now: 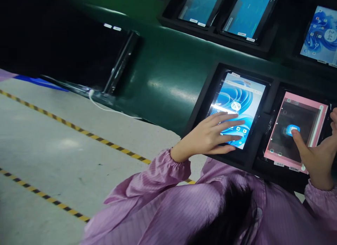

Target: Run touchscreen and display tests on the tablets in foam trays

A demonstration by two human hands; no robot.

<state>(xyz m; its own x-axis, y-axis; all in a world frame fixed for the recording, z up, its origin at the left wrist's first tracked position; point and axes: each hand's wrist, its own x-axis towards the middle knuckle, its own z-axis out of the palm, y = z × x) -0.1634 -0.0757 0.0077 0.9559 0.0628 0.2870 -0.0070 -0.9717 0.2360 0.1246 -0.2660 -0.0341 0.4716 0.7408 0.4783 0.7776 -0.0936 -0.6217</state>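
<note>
Left of the blue-screened tablet, a white cable trails off the green conveyor belt above a floor striped with yellow-black tape. The left hand, fingers spread, lies flat on that tablet's lower screen. Just right of it in the same black tray sits a pink-framed tablet; the right hand presses one extended finger on its blue icon, other fingers curled. Further lit tablets lie beyond.

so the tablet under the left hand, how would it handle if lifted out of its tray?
The tablet looks thin, flat and rigid, so probably stiff. Its glossy glass face likely makes it slippery and fragile. It sits recessed in a black tray, so pushing probably won't slide it.
</note>
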